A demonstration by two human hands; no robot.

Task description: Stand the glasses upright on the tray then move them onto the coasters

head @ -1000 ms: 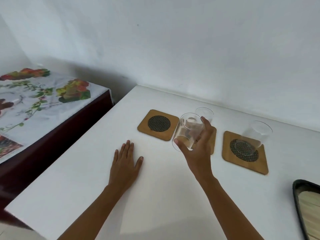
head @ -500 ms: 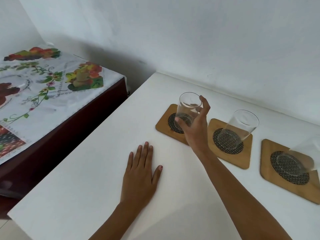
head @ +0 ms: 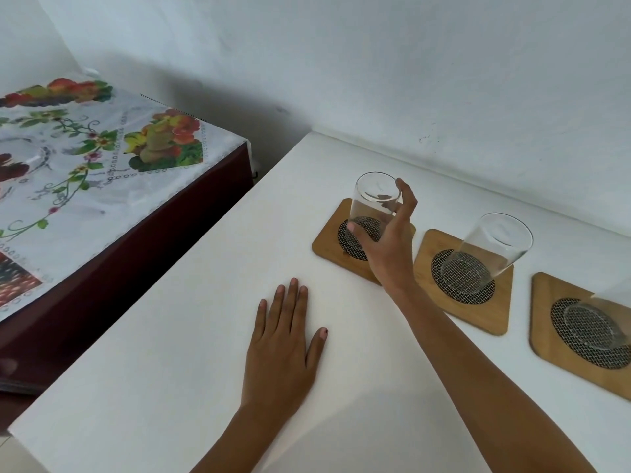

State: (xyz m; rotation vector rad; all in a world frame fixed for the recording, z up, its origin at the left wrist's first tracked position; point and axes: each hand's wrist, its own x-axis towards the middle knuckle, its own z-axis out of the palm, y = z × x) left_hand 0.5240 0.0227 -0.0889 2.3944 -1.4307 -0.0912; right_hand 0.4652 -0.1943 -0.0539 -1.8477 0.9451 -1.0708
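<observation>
Three square wooden coasters with dark mesh centres lie in a row on the white table. On the left coaster (head: 328,240) a clear glass (head: 373,206) stands upright, and my right hand (head: 389,244) grips it, thumb low on its near side and fingers at the rim. A second glass (head: 491,250) stands on the middle coaster (head: 491,312). A third glass (head: 601,322), cut off by the right edge, stands on the right coaster (head: 546,343). My left hand (head: 283,346) rests flat on the table, palm down, fingers apart. No tray is in view.
The white table (head: 191,336) meets a white wall behind the coasters. To the left stands a lower dark table under a floral cloth (head: 85,172), with a gap between the two tables.
My right hand carried the glass leftward from over the middle coaster and brought it down on the left coaster. The view shifted so the tray left the frame. My left hand stayed flat.
</observation>
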